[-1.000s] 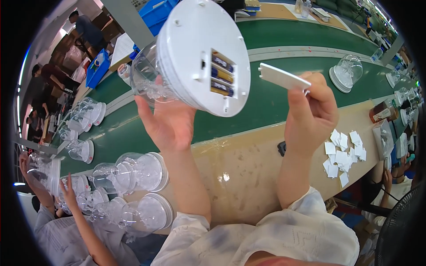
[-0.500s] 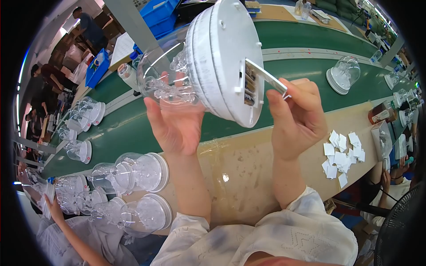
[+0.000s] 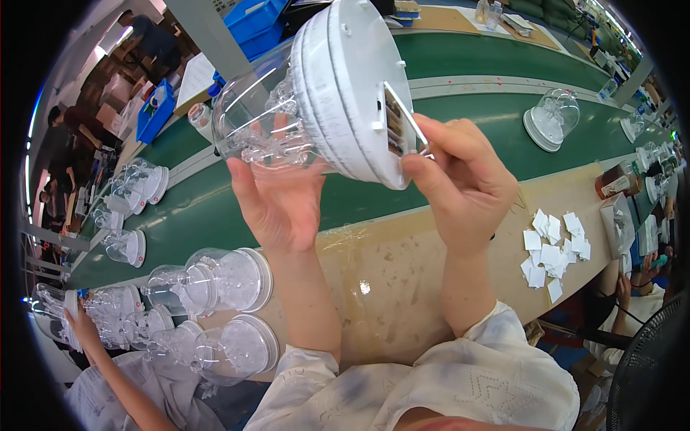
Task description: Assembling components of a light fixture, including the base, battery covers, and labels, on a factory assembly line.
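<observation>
A clear-domed ornament (image 3: 316,97) with a round white base is held in the air, tilted on its side, above the far edge of the bench (image 3: 381,266). The left hand (image 3: 284,208) cups its dome from below, fingers curled round the clear wall and gripping it. The right hand (image 3: 463,179) has thumb and fingers clamped on a white battery cover (image 3: 408,118), whose upper end is at the battery compartment (image 3: 394,128) while its lower end stands off at a slant. Small white squares (image 3: 553,248) lie in a loose heap toward the bench's right end; near its left end, domed ornaments (image 3: 230,279) lie on their sides in rows. There a co-worker's hand (image 3: 83,327) touches another ornament. Beyond the far edge runs a green belt (image 3: 460,133), carrying a single domed ornament (image 3: 552,120) towards the right
</observation>
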A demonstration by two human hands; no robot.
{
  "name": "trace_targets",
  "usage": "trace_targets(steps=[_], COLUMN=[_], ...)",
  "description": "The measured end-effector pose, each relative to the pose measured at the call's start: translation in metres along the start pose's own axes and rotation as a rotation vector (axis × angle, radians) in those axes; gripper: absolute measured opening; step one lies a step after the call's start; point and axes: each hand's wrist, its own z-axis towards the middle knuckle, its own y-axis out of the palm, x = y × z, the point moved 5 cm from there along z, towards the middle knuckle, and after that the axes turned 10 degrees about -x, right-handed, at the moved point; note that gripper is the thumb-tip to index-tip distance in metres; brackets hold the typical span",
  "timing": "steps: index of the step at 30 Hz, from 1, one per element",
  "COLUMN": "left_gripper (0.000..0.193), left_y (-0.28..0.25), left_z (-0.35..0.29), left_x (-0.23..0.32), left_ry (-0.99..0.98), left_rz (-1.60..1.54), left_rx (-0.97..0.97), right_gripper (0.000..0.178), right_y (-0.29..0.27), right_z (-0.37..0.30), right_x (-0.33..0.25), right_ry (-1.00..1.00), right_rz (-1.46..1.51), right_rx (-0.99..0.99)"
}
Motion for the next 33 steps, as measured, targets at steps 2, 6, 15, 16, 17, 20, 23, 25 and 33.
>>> trace_targets(steps=[2,6,15,16,17,20,23,25,33], left_gripper=[0.071,0.074,0.073,0.073,0.073,0.070,0.069,0.070,0.069], left_y=[-0.0005,0.0007,0.0019,0.0007,0.0004,-0.0004,-0.0003,0.0007,0.0019], left_z=[0.0002,0.0009,-0.0003,0.0003,0.0009,0.0018,0.0018,0.0013,0.0011], left_x=[0.0006,0.0016,0.0033,0.0031,0.0023,-0.0002,0.0004,0.0006,-0.0009], left_ry=[0.006,0.024,0.022,0.025,0.024,0.020,0.026,0.033,0.046], left_rz=[0.002,0.025,0.051,0.070,0.071,0.043,0.054,0.045,0.111], left_rx=[-0.003,-0.002,-0.007,0.003,0.003,0.010,0.008,0.017,-0.002], right_gripper=[0.036,0.035,0.032,0.032,0.032,0.031,0.030,0.032,0.030], right_y=[-0.0006,-0.0039,-0.0061,-0.0065,-0.0068,-0.0078,-0.0082,-0.0080,-0.0088], right_z=[0.0007,0.0008,0.0018,0.0015,0.0017,0.0024,0.0014,0.0000,-0.0011], right_x=[-0.0014,-0.0051,-0.0102,-0.0098,-0.0101,-0.0109,-0.0102,-0.0092,-0.0042], right_ry=[-0.005,0.005,0.003,0.005,0.007,0.035,0.054,0.049,0.057], right_rz=[-0.011,-0.067,-0.077,-0.086,-0.086,-0.111,-0.120,-0.123,-0.151], right_rx=[-0.006,-0.005,-0.008,-0.008,-0.007,0.003,0.012,-0.021,0.070])
